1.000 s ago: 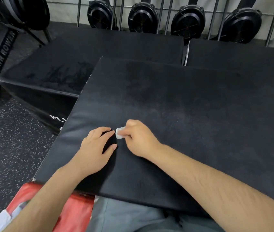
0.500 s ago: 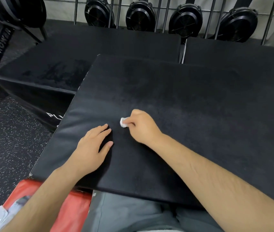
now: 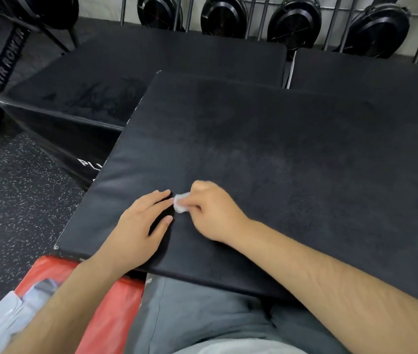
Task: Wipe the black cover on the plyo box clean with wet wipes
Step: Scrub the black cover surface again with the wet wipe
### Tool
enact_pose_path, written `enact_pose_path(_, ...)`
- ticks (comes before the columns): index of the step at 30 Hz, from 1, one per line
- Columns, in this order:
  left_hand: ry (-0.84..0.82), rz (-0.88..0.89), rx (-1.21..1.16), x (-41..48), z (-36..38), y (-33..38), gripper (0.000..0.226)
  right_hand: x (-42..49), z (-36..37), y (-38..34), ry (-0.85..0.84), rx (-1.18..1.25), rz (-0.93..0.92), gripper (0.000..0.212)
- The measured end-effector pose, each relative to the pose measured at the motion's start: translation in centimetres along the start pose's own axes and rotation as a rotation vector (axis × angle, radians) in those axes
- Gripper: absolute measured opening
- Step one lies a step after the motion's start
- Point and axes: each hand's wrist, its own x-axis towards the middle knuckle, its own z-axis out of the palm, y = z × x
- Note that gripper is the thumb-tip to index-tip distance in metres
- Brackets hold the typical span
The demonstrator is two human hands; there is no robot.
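Here the right hand [image 3: 214, 213] pinches a wipe [image 3: 180, 205]; left hand [image 3: 140, 227] lies flat.

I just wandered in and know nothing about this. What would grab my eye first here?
A big black cover fills the middle of the view, with two bare hands on its near left part. The right hand pinches a small white wet wipe against it, while the left hand rests flat right beside it. Along the far wall stands a row of round black fan housings.
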Motion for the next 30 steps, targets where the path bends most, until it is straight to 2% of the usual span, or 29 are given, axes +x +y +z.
enact_pose_path(3,0.012,0.003,-0.027,0.0,-0.1,0.2,0.055,-1.0,0.0,-0.8,-0.09,0.07,-0.043,0.026)
enact_pose_path(8,-0.031,0.025,0.002,-0.1,-0.7,-0.7,0.058,0.5,-0.1,1.3,0.092,-0.008,0.078,0.028)
enact_pose_path(11,-0.033,0.03,-0.039,-0.4,-0.7,-0.9,0.056,-1.3,1.0,-1.4,-0.043,0.027,-0.077,0.028)
enact_pose_path(13,-0.029,0.037,-0.057,-0.5,-0.7,-0.9,0.056,-1.5,0.4,-1.6,-0.114,0.031,-0.109,0.028)
enact_pose_path(16,-0.019,0.046,-0.034,-0.5,-0.8,-0.8,0.055,1.1,-0.7,1.4,-0.008,-0.043,0.033,0.025)
enact_pose_path(18,-0.004,0.041,-0.032,-0.8,-0.8,-0.8,0.054,1.9,-0.5,2.1,0.058,-0.004,0.112,0.024)
enact_pose_path(20,0.014,0.045,-0.048,-1.5,-0.9,-0.9,0.052,0.6,0.6,0.1,0.011,0.051,0.033,0.025)
enact_pose_path(22,0.034,0.054,-0.074,-2.3,-1.0,-1.3,0.051,-1.4,1.3,-2.1,-0.114,0.096,-0.097,0.027)
enact_pose_path(24,0.054,0.075,-0.08,-2.9,-1.2,-1.7,0.052,-0.9,0.9,-1.9,-0.165,0.084,-0.134,0.028)
enact_pose_path(28,0.028,0.16,-0.018,-3.7,-1.8,-2.4,0.074,2.5,0.5,1.2,0.002,0.062,0.058,0.026)
enact_pose_path(30,-0.005,0.183,0.008,-4.3,-2.4,-3.1,0.092,1.7,1.3,0.0,-0.029,0.087,0.031,0.027)
